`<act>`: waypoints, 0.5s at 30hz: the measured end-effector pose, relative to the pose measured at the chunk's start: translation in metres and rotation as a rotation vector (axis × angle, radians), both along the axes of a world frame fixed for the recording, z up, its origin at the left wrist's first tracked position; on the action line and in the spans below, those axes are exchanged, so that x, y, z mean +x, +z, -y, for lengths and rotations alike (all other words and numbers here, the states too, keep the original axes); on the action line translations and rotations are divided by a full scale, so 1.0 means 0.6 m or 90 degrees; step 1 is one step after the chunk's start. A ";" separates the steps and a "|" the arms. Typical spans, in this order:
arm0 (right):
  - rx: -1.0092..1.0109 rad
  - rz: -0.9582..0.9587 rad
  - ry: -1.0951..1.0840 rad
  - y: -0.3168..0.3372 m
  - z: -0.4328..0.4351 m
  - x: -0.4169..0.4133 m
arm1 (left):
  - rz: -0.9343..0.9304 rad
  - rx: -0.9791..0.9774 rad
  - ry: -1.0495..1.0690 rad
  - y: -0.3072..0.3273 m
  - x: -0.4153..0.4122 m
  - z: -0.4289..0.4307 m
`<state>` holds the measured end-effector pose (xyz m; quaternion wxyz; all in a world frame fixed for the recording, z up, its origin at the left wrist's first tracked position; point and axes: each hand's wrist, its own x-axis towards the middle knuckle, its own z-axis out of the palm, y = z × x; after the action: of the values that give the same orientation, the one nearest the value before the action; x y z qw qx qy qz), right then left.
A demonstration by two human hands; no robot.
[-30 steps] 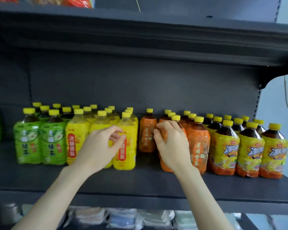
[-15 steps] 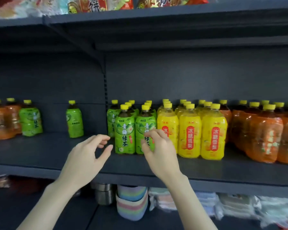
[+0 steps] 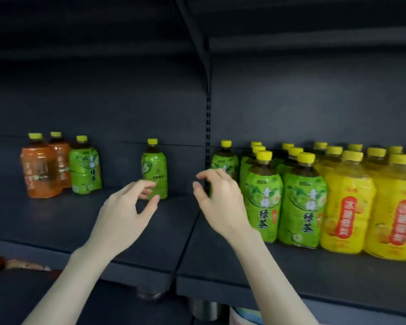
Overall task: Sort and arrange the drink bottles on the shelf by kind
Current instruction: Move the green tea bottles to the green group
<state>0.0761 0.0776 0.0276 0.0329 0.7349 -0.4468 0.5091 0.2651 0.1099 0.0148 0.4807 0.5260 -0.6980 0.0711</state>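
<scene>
Head view: lone green bottle (image 3: 154, 171) stands upright on the dark shelf (image 3: 56, 221). Left hand (image 3: 124, 213), fingers spread and empty, sits just in front of it. Right hand (image 3: 217, 202), loosely curled and empty, is right of it, before the green-bottle group (image 3: 281, 200). Two orange bottles (image 3: 42, 168) stand well left.

The green bottles (image 3: 263, 198) just right of the right hand's fingers (image 3: 206, 175) carried "青梅绿茶" down their labels. A green bottle (image 3: 86, 168) well left of the left hand's fingers (image 3: 138, 186) showed "绿茶". The red bands on the yellow bottles (image 3: 347, 207) farther right were too blurred to read.
</scene>
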 end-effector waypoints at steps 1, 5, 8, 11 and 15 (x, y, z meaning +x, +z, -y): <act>0.004 -0.007 0.006 0.003 0.017 0.023 | -0.004 0.000 0.005 0.000 0.022 0.015; 0.033 -0.028 0.019 0.017 0.076 0.111 | -0.026 -0.009 0.026 0.010 0.112 0.081; 0.053 -0.041 0.009 0.022 0.119 0.170 | -0.070 -0.013 0.030 0.013 0.176 0.131; 0.088 -0.045 -0.008 0.016 0.162 0.233 | -0.121 -0.008 0.034 0.001 0.242 0.188; 0.152 0.001 -0.043 -0.003 0.224 0.311 | -0.149 0.036 0.045 -0.032 0.330 0.282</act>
<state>0.2630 -0.0566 0.0260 -0.0379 0.7176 -0.5287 0.4518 0.4628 -0.0593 -0.0043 0.5413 0.5683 -0.6197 0.0065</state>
